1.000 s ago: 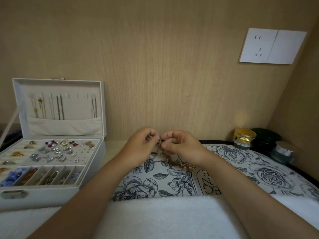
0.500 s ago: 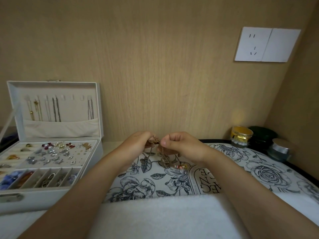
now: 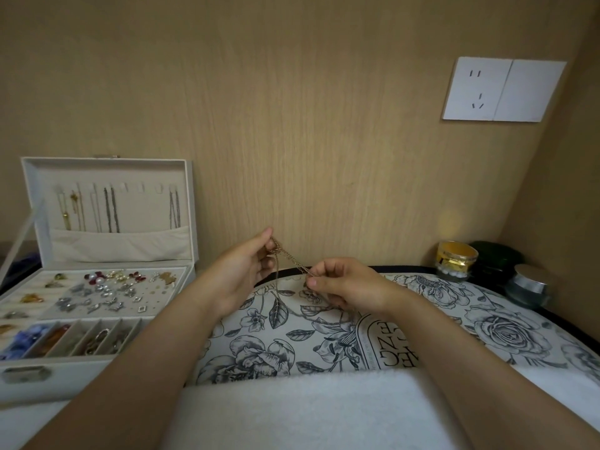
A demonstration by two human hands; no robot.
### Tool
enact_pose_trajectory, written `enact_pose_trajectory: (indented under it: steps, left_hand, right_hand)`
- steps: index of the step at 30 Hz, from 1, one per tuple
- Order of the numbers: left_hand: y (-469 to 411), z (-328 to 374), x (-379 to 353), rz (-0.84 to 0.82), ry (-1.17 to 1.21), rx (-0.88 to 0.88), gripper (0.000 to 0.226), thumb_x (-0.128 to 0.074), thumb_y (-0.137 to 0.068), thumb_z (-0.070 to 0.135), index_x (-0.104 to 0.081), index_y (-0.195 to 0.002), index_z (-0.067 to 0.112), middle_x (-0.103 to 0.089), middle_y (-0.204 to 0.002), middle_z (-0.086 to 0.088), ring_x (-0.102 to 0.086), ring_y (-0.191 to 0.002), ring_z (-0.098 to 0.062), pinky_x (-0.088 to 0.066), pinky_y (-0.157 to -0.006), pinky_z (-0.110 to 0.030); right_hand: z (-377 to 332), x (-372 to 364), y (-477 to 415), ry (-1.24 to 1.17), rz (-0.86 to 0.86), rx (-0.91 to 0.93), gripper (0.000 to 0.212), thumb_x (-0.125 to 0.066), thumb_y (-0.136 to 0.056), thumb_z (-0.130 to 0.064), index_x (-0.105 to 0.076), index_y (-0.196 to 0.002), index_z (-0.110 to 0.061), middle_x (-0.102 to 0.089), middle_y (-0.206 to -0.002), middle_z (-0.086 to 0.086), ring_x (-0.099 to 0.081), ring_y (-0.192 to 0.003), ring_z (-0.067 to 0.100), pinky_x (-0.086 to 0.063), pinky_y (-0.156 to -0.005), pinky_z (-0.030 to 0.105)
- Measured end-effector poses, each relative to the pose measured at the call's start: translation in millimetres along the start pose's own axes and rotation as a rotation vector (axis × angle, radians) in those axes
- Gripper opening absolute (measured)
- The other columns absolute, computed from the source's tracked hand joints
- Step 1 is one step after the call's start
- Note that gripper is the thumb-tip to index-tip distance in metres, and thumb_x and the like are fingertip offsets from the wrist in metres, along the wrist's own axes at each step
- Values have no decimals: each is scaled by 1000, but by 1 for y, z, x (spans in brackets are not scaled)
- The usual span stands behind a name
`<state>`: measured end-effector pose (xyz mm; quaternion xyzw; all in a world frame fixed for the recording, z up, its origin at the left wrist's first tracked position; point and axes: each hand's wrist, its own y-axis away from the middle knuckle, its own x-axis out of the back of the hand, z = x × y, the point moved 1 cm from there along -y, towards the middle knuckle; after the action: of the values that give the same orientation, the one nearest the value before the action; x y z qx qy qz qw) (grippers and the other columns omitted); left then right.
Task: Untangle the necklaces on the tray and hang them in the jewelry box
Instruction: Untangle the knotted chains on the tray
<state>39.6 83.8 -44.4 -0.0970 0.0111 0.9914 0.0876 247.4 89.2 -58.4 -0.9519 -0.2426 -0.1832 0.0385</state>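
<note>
Nearest, a white towel (image 3: 292, 414) overlapped the front edge of the floral-print tray (image 3: 493, 332). Above the tray, the left hand (image 3: 240, 274) pinched the upper end of a thin gold chain necklace (image 3: 290, 257) between thumb and fingertips. The right hand (image 3: 350, 287) pinched it lower down, the short run between them drawn taut. Looser strands hung from the left hand to the tray and trailed under the right hand.

Judged feather-light, limp and slick, with fine links likely to kink or snap if tugged, so best held close beside the knot and teased apart rather than pulled.

To the left, beside the tray, the jewelry box (image 3: 65, 378) stood open. Hung necklaces (image 3: 110, 209) filled part of its lid, and bare hooks (image 3: 141, 187) sat between them — nothing blocked the reach across. At far right stood a gold jar (image 3: 456, 259), a dark green jar (image 3: 496, 256) and a silver-lidded jar (image 3: 529, 285). On the wall behind was a white socket plate (image 3: 503, 89).
</note>
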Motion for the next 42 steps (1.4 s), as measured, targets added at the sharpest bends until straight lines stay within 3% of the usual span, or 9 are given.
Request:
enact_pose_trajectory:
  steps: [4, 7, 13, 18, 22, 27, 33, 39, 42]
  left_hand:
    - [-3, -3, 4, 118, -79, -25, 40, -60, -88, 51, -56, -57, 26, -53, -83, -1, -44, -66, -14, -38, -83, -33]
    - [-6, -5, 4, 187, -312, 6, 36, -61, -89, 54, -64, -76, 21, -50, -68, 1, -44, -65, -15, -37, -78, -32]
    - [-6, -1, 14, 197, -212, -2, 19, -65, -93, 28, -56, -79, 19, -49, -72, 5, -37, -57, -9, -33, -61, -24]
    - [-3, -4, 7, 422, -349, -9, 24, -65, -91, 36, -61, -77, 17, -59, -77, 3, -52, -71, -16, -41, -67, -29]
    - [0, -8, 12, 566, -476, -59, 26, -61, -89, 46, -62, -81, 22, -65, -83, -1, -64, -81, -23, -48, -78, -32]
    - [3, -10, 3, 469, -222, -26, 30, -62, -94, 43, -68, -96, 14, -65, -84, -13, -63, -83, -24, -45, -92, -38]
    - [0, -18, -12, 187, 200, -34, 26, -56, -97, 30, -51, -74, 18, -49, -65, 4, -41, -57, -11, -37, -66, -28]
    - [4, -16, -1, 412, -753, -201, 33, -62, -94, 39, -66, -71, 15, -59, -62, 11, -53, -60, -6, -36, -60, -26]
    - [6, -10, -3, 436, -671, -228, 29, -63, -93, 41, -71, -72, 23, -68, -75, 10, -60, -77, -3, -38, -67, -24]
  right_hand:
    - [1, 5, 0, 6, 36, 7, 7, -73, -90, -22, -70, -93, -16, -57, -71, 7, -46, -54, 11, -35, -46, 18]
    - [4, 8, -2, 72, 52, -35, 23, -83, -80, -12, -70, -99, -16, -62, -76, -4, -57, -61, 7, -50, -61, 21]
    - [13, 12, -3, 175, 134, -43, 24, -82, -79, -4, -70, -98, -12, -63, -81, -4, -62, -62, 7, -53, -62, 23]
    - [17, 15, -7, 245, 193, -21, 2, -76, -88, -19, -76, -86, -20, -74, -82, -2, -65, -71, 10, -55, -70, 27]
    - [18, 19, -7, 274, 287, -23, 13, -69, -94, -27, -77, -84, -26, -74, -83, -9, -65, -81, 6, -50, -79, 23]
    - [24, 21, -9, 418, 347, -100, 23, -61, -97, -38, -77, -85, -26, -75, -83, -2, -69, -86, 16, -54, -84, 34]
    - [27, 24, -9, 643, 382, -147, 24, -60, -97, -38, -73, -81, -26, -67, -72, -9, -64, -74, 11, -52, -70, 27]
    - [27, 29, -6, 818, 455, -219, 22, -56, -97, -34, -76, -94, -26, -73, -87, -4, -66, -81, 16, -57, -74, 33]
    - [29, 30, -7, 856, 474, -253, 24, -54, -96, -28, -77, -95, -22, -73, -87, -1, -67, -81, 19, -58, -74, 34]
